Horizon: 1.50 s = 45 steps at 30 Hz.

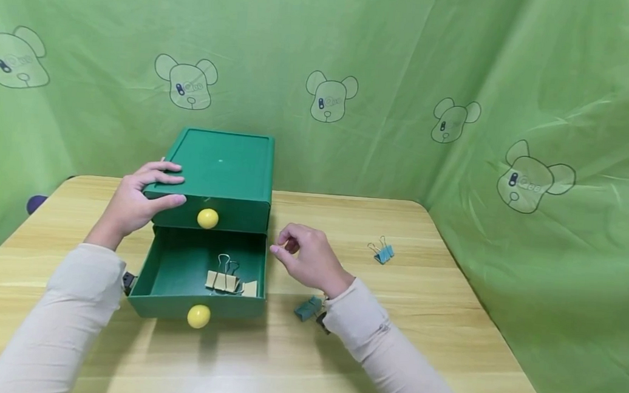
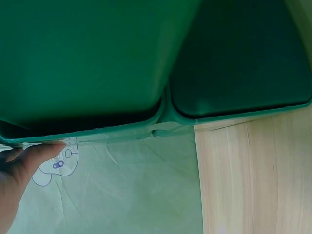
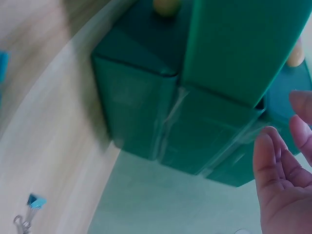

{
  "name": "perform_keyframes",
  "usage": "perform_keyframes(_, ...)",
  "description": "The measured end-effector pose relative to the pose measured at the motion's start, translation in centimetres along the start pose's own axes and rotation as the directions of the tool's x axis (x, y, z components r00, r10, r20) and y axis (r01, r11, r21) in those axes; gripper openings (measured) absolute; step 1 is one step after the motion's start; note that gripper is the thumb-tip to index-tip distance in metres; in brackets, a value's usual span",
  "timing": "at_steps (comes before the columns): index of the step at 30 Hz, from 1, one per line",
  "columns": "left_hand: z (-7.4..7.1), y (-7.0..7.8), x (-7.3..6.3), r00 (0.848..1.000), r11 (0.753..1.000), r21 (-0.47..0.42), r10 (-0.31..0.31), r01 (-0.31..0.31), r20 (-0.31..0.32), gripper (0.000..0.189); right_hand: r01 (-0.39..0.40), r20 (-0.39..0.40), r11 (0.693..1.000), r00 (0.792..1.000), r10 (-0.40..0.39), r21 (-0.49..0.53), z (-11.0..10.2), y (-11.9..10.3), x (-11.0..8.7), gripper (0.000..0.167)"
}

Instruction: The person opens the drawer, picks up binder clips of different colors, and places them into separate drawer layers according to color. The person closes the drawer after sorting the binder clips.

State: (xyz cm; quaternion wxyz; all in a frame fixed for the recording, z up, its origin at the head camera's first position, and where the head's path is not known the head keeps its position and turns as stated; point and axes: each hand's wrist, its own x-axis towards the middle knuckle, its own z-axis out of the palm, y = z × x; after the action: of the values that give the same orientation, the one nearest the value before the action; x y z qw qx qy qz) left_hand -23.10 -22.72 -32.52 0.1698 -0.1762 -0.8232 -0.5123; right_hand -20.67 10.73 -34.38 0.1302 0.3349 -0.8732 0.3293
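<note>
A green drawer cabinet (image 1: pixel 224 160) with yellow knobs stands on the table. Its pulled-out middle drawer (image 1: pixel 178 263) holds cream binder clips (image 1: pixel 223 281), at the right of its floor. My left hand (image 1: pixel 138 195) rests on the cabinet's upper left front corner, fingers extended over the top and thumb along the front face. Beside the open drawer's right wall is my right hand (image 1: pixel 310 254), its fingers loosely bent and holding nothing. In the right wrist view, a gap shows between thumb and fingers. Near the right wrist lies a teal binder clip (image 1: pixel 308 309), partly hidden by the sleeve.
Farther right on the wooden table (image 1: pixel 426 326) lies a blue binder clip (image 1: pixel 382 251) with its wire handles up. A green curtain (image 1: pixel 390 55) printed with bear heads hangs behind and along the sides. Something purple (image 1: pixel 36 204) shows beyond the table's left edge.
</note>
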Motion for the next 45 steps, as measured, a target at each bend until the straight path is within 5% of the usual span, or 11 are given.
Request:
perform_keyframes(11,0.0,-0.1,0.0,1.000,1.000,-0.004,0.002,-0.002,-0.001,0.039,-0.143,-0.008,0.988,0.990,0.143,-0.061,-0.2,3.7,-0.2,0.011)
perform_keyframes(18,0.0,0.0,0.0,1.000,1.000,-0.007,0.003,-0.003,-0.002,0.039,-0.270,0.032,0.958,0.961,0.274,-0.099,-0.5,6.1,-0.4,0.009)
perform_keyframes(24,0.0,-0.1,0.1,1.000,1.000,-0.004,0.004,-0.004,0.001,0.040,-0.366,0.101,0.920,0.919,0.381,-0.137,-0.6,8.5,-0.8,0.013)
perform_keyframes(37,-0.1,0.0,0.1,1.000,1.000,0.003,-0.002,0.002,0.002,0.039,-0.509,0.246,0.823,0.788,0.564,-0.253,-1.1,12.0,-2.5,0.037)
perform_keyframes(45,-0.2,0.0,0.2,1.000,1.000,0.007,-0.001,0.001,0.002,0.039,-0.494,0.272,0.819,0.778,0.567,-0.292,-0.8,13.6,-3.4,0.046)
